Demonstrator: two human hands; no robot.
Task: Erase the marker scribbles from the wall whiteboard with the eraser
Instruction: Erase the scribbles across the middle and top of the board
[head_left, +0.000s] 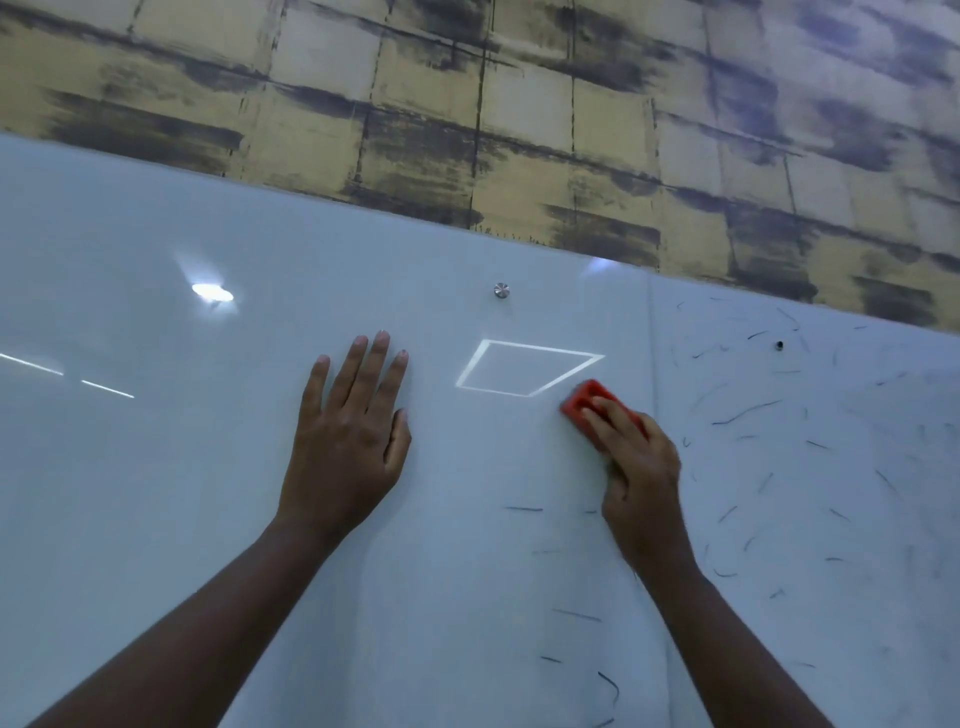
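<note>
The glossy wall whiteboard (156, 493) fills the lower part of the view. My right hand (636, 467) grips a red eraser (584, 397) and holds it flat against the board, just left of a vertical panel seam. Dark marker scribbles (748, 410) are scattered over the panel to the right of the seam, and a few short strokes (576, 616) lie below my right hand. My left hand (353, 431) rests flat on the board with fingers straight, to the left of the eraser.
A round metal mounting stud (501, 290) sits above the hands, and a second dark stud (779, 345) is on the right panel. Patterned tan and dark wallpaper (467, 104) runs above the board's top edge. Ceiling light reflections (530, 369) show on the glass.
</note>
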